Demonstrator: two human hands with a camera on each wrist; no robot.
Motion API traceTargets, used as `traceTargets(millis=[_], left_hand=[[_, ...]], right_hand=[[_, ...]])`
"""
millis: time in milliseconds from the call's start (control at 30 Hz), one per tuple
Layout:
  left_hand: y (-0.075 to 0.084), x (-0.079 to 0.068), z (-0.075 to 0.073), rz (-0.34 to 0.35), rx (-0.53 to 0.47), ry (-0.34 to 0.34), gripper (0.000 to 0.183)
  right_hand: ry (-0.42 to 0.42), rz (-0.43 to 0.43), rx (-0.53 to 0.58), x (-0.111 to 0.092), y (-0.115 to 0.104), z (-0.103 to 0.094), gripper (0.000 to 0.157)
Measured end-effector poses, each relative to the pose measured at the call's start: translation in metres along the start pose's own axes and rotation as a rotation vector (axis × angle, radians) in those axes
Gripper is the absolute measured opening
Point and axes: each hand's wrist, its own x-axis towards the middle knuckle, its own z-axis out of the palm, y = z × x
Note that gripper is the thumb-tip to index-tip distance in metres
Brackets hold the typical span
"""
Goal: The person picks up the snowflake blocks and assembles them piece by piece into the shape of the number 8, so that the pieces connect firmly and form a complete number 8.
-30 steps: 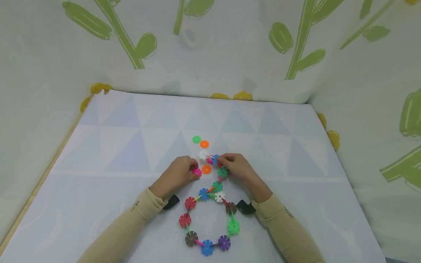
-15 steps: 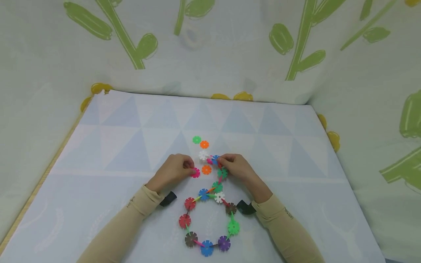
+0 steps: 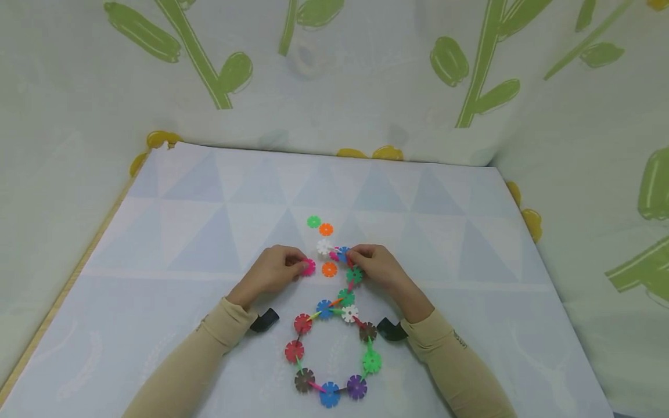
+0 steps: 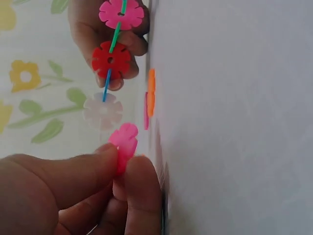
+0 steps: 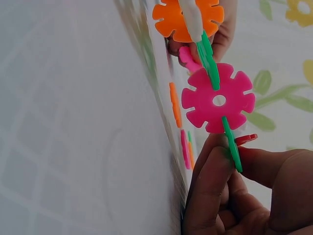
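Note:
My left hand (image 3: 272,270) pinches a loose pink flower-shaped disc (image 4: 126,142) between thumb and fingers, left of the chain. My right hand (image 3: 380,266) grips the upper part of a chain of slotted plastic discs; in the left wrist view a red disc (image 4: 111,61) lies against its fingers. A white disc (image 3: 323,247) ends the chain, pointing toward my left hand. The right wrist view shows a green disc (image 5: 233,152) at the fingertips, slotted into a pink disc (image 5: 218,100). Below, the chain closes into a ring, with a purple disc (image 3: 357,387) at its lower right.
Loose on the patterned table (image 3: 209,244) lie an orange disc (image 3: 329,269) between the hands, and a green disc (image 3: 313,222) and another orange disc (image 3: 326,229) farther back. A wall cloth with plant prints (image 3: 366,87) hangs behind the table.
The left hand has drawn back leftward and slightly away from me, taking the pink disc along, clear of the loose orange disc. The right hand and the chain hold still.

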Motion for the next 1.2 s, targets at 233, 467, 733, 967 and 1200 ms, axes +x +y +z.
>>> traceTargets(millis=[233, 467, 733, 967, 1200], left_hand=[[0.001, 0.0, 0.001, 0.04, -0.069, 0.141, 0.013], [0.007, -0.002, 0.003, 0.088, -0.099, 0.25, 0.011], [0.008, -0.001, 0.006, 0.102, -0.092, 0.282, 0.008], [0.009, -0.001, 0.009, 0.112, -0.075, 0.282, 0.008], [0.01, -0.002, 0.013, 0.12, -0.076, 0.294, 0.005]], right_hand=[[-0.009, 0.004, 0.013, 0.0, 0.002, 0.0, 0.028], [-0.021, 0.008, 0.028, 0.002, 0.004, -0.001, 0.027], [-0.015, 0.0, 0.01, 0.0, 0.001, 0.0, 0.028], [-0.018, 0.01, -0.016, 0.0, 0.0, 0.0, 0.029], [-0.042, 0.003, -0.066, 0.0, 0.0, -0.002, 0.031]])
